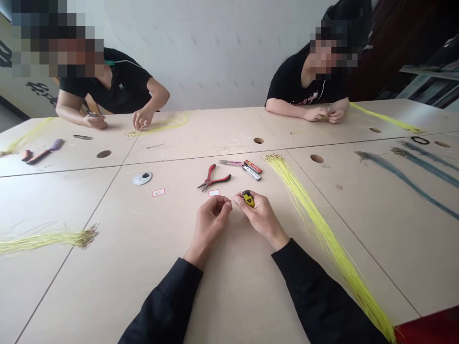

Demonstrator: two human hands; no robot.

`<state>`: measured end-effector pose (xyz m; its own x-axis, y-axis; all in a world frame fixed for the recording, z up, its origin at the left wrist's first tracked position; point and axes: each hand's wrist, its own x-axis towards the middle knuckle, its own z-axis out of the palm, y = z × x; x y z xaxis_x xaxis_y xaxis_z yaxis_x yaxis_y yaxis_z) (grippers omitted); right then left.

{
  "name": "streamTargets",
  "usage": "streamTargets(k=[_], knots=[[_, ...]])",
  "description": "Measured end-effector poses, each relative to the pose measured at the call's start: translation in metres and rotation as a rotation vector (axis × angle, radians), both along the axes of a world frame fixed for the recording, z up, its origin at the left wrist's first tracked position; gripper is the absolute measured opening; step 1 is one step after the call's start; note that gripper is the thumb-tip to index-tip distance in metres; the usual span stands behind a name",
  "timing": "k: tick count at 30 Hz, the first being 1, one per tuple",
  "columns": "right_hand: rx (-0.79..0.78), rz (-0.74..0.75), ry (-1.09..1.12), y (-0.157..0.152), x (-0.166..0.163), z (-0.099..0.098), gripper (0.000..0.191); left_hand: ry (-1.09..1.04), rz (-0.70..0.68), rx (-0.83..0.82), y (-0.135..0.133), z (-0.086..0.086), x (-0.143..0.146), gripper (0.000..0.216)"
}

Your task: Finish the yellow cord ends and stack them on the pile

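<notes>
Head view: my right hand [263, 215], curled round a yellow-and-black lighter-like block [248, 198], sits between my fingertip-pinched left hand [211, 217], hold unclear, and a long yellow cord bundle [320, 222] slanting far-left to near-right.

- Left arm [161, 306] reaches from the near side toward far right, its dark sleeve ending before the bare left wrist [195, 253].
- Left hand [213, 213]: fingers curled, thumb and forefinger pinched, tips toward the right.
- Right arm [322, 296] slants from near right toward far left, also dark-sleeved; right wrist [278, 238] bare.
- Right hand [262, 213]: fingers curled shut, thumb pointing left.
- Fingertips of both hands just beside each other.
</notes>
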<state>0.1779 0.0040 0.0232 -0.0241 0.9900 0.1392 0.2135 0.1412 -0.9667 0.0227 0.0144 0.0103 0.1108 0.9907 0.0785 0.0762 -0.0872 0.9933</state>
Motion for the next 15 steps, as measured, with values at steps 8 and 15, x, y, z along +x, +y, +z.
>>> streamTargets(k=[8,15], knots=[[0.009,0.008,0.003,-0.0012,-0.0009,-0.0009,0.036,0.060,-0.037,-0.004,-0.0011,-0.0019,-0.0004,0.019],[-0.029,0.026,0.003,-0.0014,-0.0017,0.0016,0.036,0.019,-0.024,-0.021,-0.0018,0.0036,0.0008,0.018]])
